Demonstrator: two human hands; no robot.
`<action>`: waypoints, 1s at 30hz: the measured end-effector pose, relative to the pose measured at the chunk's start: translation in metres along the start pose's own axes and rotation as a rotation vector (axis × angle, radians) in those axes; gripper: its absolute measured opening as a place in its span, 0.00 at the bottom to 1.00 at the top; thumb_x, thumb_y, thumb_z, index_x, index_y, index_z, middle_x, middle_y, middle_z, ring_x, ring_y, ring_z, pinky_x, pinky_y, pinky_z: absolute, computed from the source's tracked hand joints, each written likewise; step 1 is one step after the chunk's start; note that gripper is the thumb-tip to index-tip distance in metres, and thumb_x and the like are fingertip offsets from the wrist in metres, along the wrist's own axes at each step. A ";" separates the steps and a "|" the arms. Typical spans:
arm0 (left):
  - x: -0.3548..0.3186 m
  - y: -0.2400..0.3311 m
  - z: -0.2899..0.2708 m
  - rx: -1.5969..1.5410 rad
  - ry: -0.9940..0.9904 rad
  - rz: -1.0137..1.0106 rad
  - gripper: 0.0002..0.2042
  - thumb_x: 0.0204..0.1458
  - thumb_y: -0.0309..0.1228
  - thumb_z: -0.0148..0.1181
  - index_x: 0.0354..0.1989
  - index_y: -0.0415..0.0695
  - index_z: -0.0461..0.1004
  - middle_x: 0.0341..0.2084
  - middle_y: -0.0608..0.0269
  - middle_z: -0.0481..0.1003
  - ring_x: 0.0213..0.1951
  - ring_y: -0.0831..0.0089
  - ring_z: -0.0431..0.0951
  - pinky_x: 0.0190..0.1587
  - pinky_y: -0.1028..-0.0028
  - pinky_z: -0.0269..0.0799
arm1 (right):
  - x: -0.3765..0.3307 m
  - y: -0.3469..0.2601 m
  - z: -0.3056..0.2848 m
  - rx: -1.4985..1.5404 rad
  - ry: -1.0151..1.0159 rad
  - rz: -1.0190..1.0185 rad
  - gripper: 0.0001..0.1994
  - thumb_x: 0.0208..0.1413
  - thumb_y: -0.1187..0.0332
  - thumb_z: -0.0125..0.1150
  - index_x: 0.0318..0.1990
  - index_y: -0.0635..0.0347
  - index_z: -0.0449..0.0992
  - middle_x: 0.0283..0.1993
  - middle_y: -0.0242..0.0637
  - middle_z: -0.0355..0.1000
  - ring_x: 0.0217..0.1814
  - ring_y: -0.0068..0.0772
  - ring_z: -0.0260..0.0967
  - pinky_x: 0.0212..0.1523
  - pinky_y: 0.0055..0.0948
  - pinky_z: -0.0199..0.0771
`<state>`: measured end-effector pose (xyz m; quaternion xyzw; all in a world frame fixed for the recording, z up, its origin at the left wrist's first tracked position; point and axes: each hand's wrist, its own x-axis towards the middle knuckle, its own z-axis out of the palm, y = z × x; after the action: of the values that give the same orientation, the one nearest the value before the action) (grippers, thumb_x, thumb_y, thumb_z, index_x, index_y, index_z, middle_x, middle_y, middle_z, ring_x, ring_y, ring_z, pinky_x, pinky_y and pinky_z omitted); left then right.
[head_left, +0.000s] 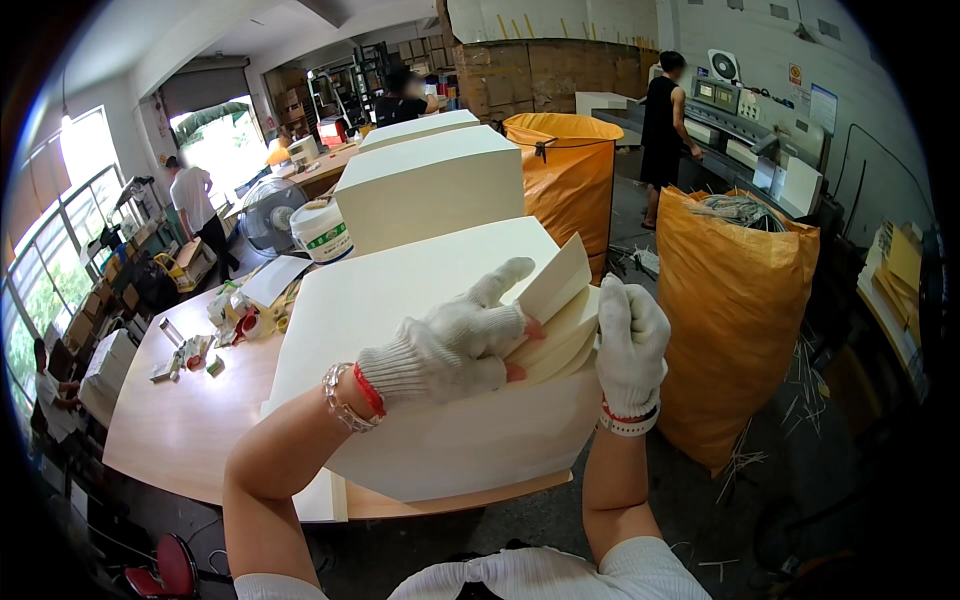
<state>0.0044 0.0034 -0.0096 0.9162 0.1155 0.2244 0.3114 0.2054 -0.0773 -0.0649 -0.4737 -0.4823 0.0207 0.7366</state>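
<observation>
A thick stack of cream-white paper [400, 270] lies on the table in front of me. At its right corner several sheets [555, 325] are lifted, bent and fanned into layers. My left hand [455, 335], in a white knit glove with bare fingertips showing, rests across the stack. Its thumb stretches away and its fingers are spread against the fanned sheets. My right hand [632, 340], also gloved, is closed at the right edge of these sheets. Its fingers seem to pinch their edge, though the grip is partly hidden.
More paper stacks [430, 195] stand behind. A white tub [320, 232], a fan [272, 218] and small clutter [240, 318] are to the left. Two orange sacks [735, 320] [565, 170] stand right of the table [190, 420]. A person [664, 130] works at a machine.
</observation>
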 end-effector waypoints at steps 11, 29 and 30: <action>0.007 0.012 -0.004 0.084 -0.044 0.040 0.12 0.41 0.12 0.61 0.35 0.37 0.75 0.66 0.44 0.62 0.40 0.69 0.75 0.40 0.73 0.73 | -0.001 0.002 -0.001 0.020 0.024 0.015 0.14 0.63 0.71 0.58 0.24 0.68 0.71 0.21 0.34 0.67 0.25 0.20 0.65 0.58 0.43 0.73; 0.007 0.009 -0.005 0.170 -0.096 0.058 0.13 0.46 0.17 0.63 0.41 0.42 0.74 0.68 0.49 0.60 0.53 0.56 0.74 0.52 0.69 0.72 | -0.002 0.001 -0.001 0.076 0.035 0.039 0.13 0.61 0.73 0.60 0.24 0.65 0.70 0.19 0.28 0.64 0.23 0.14 0.60 0.57 0.39 0.74; 0.007 0.014 -0.005 0.161 -0.092 0.013 0.14 0.46 0.18 0.64 0.41 0.43 0.74 0.69 0.49 0.59 0.54 0.55 0.74 0.53 0.69 0.72 | -0.002 0.001 -0.001 0.077 0.036 0.042 0.13 0.61 0.73 0.60 0.24 0.65 0.70 0.19 0.28 0.65 0.23 0.14 0.60 0.57 0.39 0.74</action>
<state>0.0091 -0.0029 0.0051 0.9483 0.1127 0.1739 0.2402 0.2062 -0.0782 -0.0671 -0.4551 -0.4579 0.0461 0.7623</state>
